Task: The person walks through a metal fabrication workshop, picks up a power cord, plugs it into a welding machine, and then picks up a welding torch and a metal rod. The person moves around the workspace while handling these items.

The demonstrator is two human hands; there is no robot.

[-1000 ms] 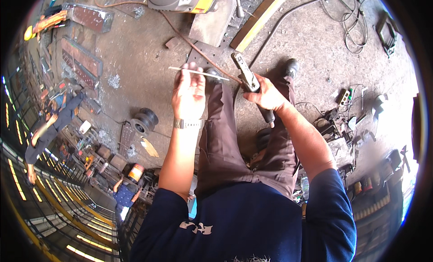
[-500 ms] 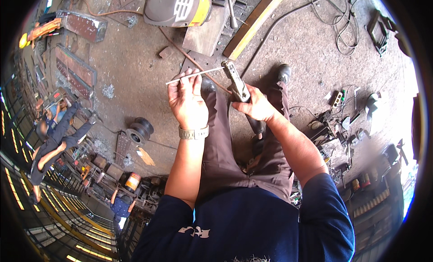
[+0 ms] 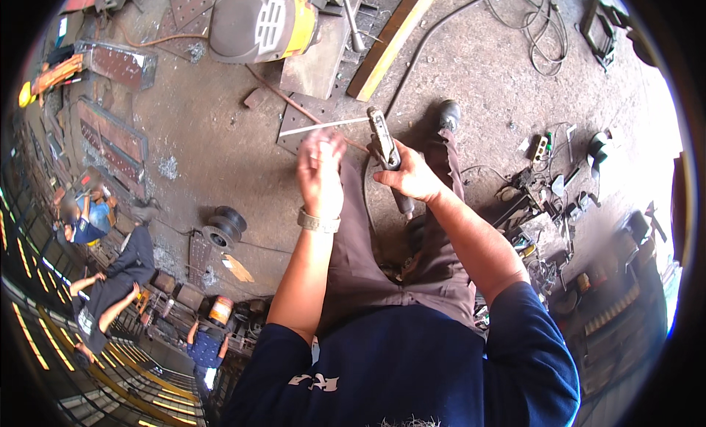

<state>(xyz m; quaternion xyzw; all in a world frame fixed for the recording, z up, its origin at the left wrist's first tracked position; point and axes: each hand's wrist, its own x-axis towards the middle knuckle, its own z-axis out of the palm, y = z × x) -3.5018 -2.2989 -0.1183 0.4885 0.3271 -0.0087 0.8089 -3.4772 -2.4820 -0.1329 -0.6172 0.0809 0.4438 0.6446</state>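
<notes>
My right hand (image 3: 413,178) is wrapped round a welding electrode holder (image 3: 384,142), held in front of my legs with its jaws away from me. A thin pale welding rod (image 3: 320,126) sticks out to the left from the jaws, nearly level. My left hand (image 3: 321,178), with a watch (image 3: 318,221) at its wrist, is just below the rod. Its fingers are smeared by motion, and whether they touch the rod does not show clearly.
A grey and yellow machine (image 3: 254,26) stands ahead, beside a long yellowish beam (image 3: 390,45). Cables (image 3: 434,30) run over the floor. At left lie a black spool (image 3: 224,228) and drilled steel plates (image 3: 110,144). Clutter (image 3: 540,236) lies right. Other people (image 3: 121,273) are at far left.
My left hand has let go of the rod's free end and moved slightly right and down from it. The rod stays in the holder in my right hand. The view has shifted a little.
</notes>
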